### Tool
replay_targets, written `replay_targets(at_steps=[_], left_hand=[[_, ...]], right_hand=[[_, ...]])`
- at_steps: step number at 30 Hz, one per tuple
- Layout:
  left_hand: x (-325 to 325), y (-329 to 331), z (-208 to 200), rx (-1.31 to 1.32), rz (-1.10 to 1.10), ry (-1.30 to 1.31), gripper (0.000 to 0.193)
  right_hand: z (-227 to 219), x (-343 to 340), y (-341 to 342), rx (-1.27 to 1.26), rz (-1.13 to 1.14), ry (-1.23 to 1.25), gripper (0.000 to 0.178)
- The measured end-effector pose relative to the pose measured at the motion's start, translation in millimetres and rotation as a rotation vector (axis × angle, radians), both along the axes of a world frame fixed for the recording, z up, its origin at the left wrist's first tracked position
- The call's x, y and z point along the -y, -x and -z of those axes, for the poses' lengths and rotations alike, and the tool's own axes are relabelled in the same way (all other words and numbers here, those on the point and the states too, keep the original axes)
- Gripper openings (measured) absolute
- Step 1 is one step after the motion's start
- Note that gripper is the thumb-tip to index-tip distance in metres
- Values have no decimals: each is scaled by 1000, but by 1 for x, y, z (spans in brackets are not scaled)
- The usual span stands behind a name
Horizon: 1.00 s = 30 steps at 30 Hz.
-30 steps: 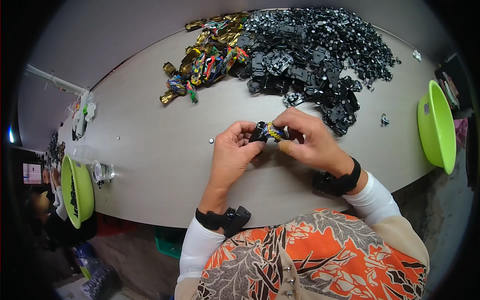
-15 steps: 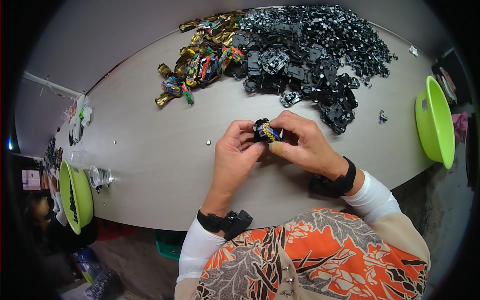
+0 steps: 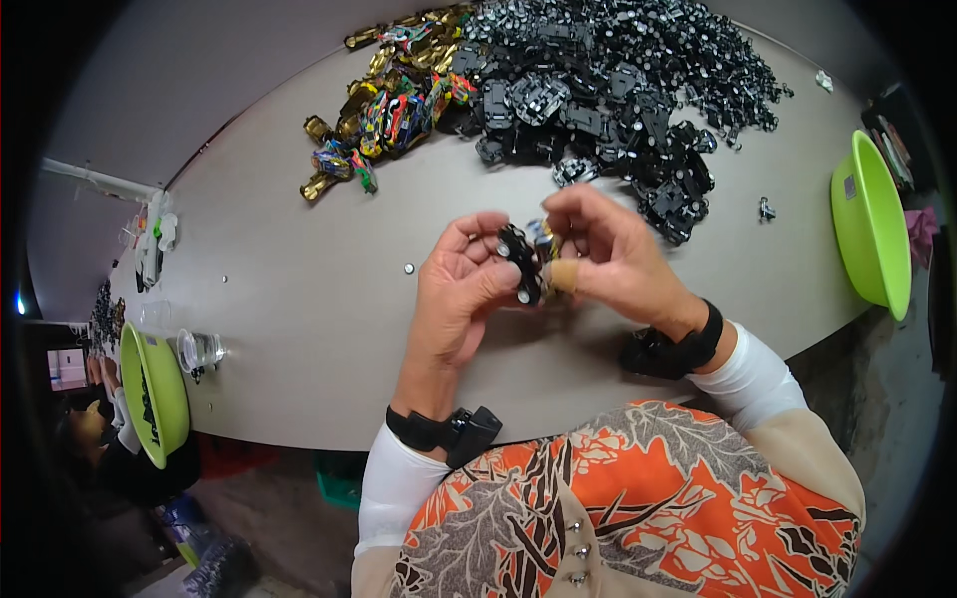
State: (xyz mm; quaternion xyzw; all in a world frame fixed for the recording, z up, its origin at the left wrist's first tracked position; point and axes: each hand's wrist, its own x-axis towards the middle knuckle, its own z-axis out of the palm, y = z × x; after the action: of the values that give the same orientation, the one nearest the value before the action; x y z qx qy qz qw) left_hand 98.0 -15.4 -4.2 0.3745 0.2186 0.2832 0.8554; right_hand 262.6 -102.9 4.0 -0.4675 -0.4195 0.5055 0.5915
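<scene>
My left hand pinches a black toy car chassis between thumb and fingers, tilted on its side so that two pale-hubbed wheels show. Right against it, my right hand grips a shiny toy car body shell, mostly hidden by the fingers and smeared by motion. Whether shell and chassis are joined I cannot tell. A tan bandage wraps the right thumb. Both hands are held over the middle of the table.
At the far side lie heaps of colourful and gold car shells, black chassis and small wheel pieces. Green basins stand at right and left. A clear cup is beside the left one. A co-worker sits far left.
The chassis has turned onto its side, bringing its wheels into view. My right hand has tipped back with the colourful shell, which now shows less. The view has shifted slightly.
</scene>
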Motion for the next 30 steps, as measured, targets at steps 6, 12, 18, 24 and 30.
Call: replay_targets(at_steps=[6,12,18,24,30], left_hand=[[-3,2,4,67,-24,74,47],[-2,2,5,97,4,62,46],[0,1,5,56,-5,-43,45],[4,2,0,-6,10,-92,43],[7,3,2,-50,-17,-149,43]], right_hand=[[-17,5,2,24,90,-52,41],[-11,5,5,213,123,-154,33],[-7,3,5,427,129,-176,30],[-12,4,6,445,81,-125,28],[-12,2,5,502,70,-201,26]])
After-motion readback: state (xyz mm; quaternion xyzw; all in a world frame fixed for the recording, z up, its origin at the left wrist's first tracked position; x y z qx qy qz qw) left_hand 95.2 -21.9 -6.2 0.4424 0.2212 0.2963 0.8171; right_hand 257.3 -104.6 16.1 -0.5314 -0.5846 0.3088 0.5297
